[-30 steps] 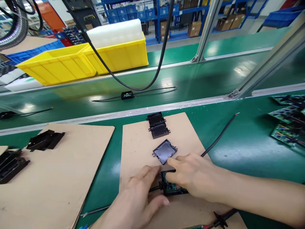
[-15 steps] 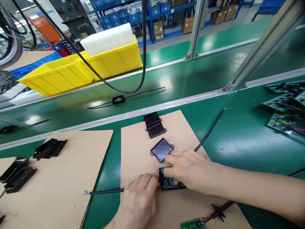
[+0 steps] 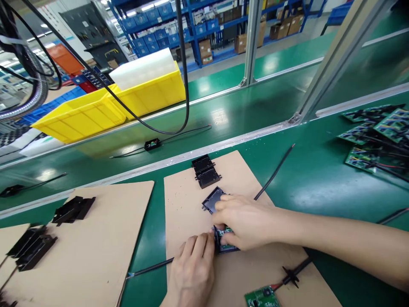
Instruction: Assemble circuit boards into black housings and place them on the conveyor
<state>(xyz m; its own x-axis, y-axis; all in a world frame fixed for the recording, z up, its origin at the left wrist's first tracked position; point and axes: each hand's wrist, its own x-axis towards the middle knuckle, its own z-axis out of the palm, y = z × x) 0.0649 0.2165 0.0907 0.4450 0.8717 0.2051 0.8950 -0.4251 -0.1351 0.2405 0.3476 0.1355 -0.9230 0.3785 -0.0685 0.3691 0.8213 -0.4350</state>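
Landmark: cardboard sheet (image 3: pixel 182 213), to which I refer every place below.
Housing (image 3: pixel 223 246): lies near the sheet's middle. It is a shallow black tray with a green circuit board inside, and its black cable (image 3: pixel 150 268) trails off the sheet's left edge.
Progress: I judge the board seated. The lid (image 3: pixel 211 200), just beyond the housing on the sheet, is not yet fitted.
Right hand (image 3: pixel 243 221): curled over the housing, fingers clamped on it.
Left hand (image 3: pixel 191 268): half-curled, fingertips against the housing's left side. I cannot tell whether it has a grip.
Spare shells (image 3: pixel 205 170): stacked at the sheet's far edge.

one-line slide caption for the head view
Left hand and right hand hold a black case with a green board on cardboard, a lid behind.
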